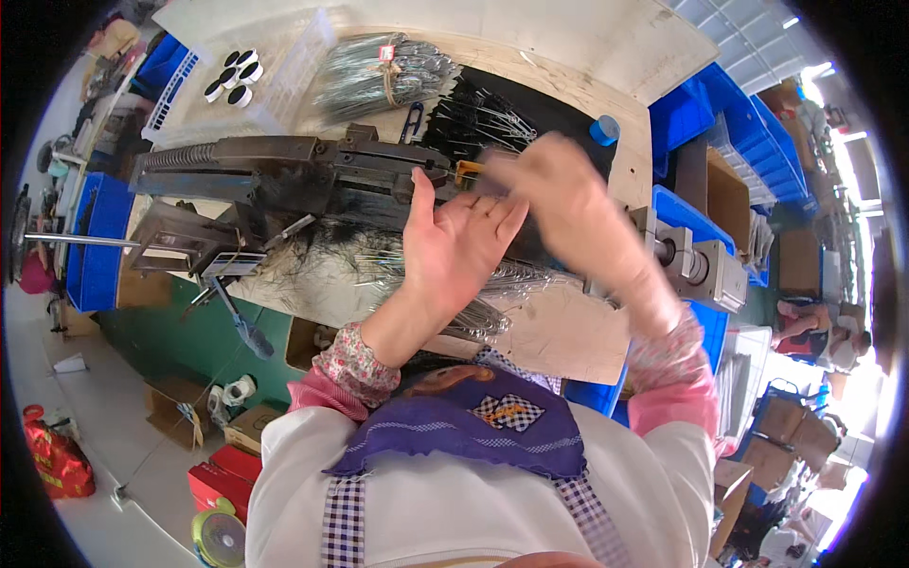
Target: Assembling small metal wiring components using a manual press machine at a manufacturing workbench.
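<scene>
My left hand (453,244) is held palm up above the bench, thumb raised and fingers stretched out, with nothing visible on the palm. Just right of it is my right hand (568,204), whose fingers are smeared by motion; I cannot make out whether they hold anything. Beyond the left thumb sits the end of a long dark metal machine (294,168), and a small orange-yellow part (467,172) shows near the right fingers. Thin metal wire pieces (488,118) with dark ends lie on a black cloth (559,99) past my hands. More wire pieces (478,322) lie partly hidden under my left arm.
A tied bundle of wires (388,78) rests at the back, beside a clear plastic basket (308,59) with several black-topped white caps (240,96). A blue roll (604,131) stands at the back right. Metal machinery (705,270) and blue bins (682,114) flank the right side.
</scene>
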Motion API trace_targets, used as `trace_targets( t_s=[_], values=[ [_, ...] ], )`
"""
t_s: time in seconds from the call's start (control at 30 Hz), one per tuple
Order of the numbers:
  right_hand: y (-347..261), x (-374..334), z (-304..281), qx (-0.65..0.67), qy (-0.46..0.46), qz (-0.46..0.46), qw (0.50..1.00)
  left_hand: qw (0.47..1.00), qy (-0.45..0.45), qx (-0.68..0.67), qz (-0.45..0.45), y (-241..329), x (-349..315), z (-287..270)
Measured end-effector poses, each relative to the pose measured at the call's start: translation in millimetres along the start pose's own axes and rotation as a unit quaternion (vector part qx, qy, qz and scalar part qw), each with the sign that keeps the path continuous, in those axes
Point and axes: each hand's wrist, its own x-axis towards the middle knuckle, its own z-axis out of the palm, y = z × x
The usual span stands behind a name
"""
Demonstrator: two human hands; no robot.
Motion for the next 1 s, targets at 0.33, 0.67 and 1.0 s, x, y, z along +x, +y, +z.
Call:
trace_targets(
  t_s=[0.33, 0.67, 1.0],
  values=[
    [11.2, 12.0, 10.3, 0.071, -0.022, 0.125, 0.989, 0.989, 0.004, 0.118, 0.088, -10.4, -8.3, -4.3],
    [14.6, 8.3, 0.1, -0.017, 0.005, 0.027, 0.999, 0.989, -0.024, 0.138, 0.041, 4.5, -6.5, -0.1],
    [3.4, 16.3, -6.0, 0.146, 0.082, 0.144, 0.975, 0.988, -0.029, 0.129, 0.081, 7.9, -13.8, -1.2]
  ],
)
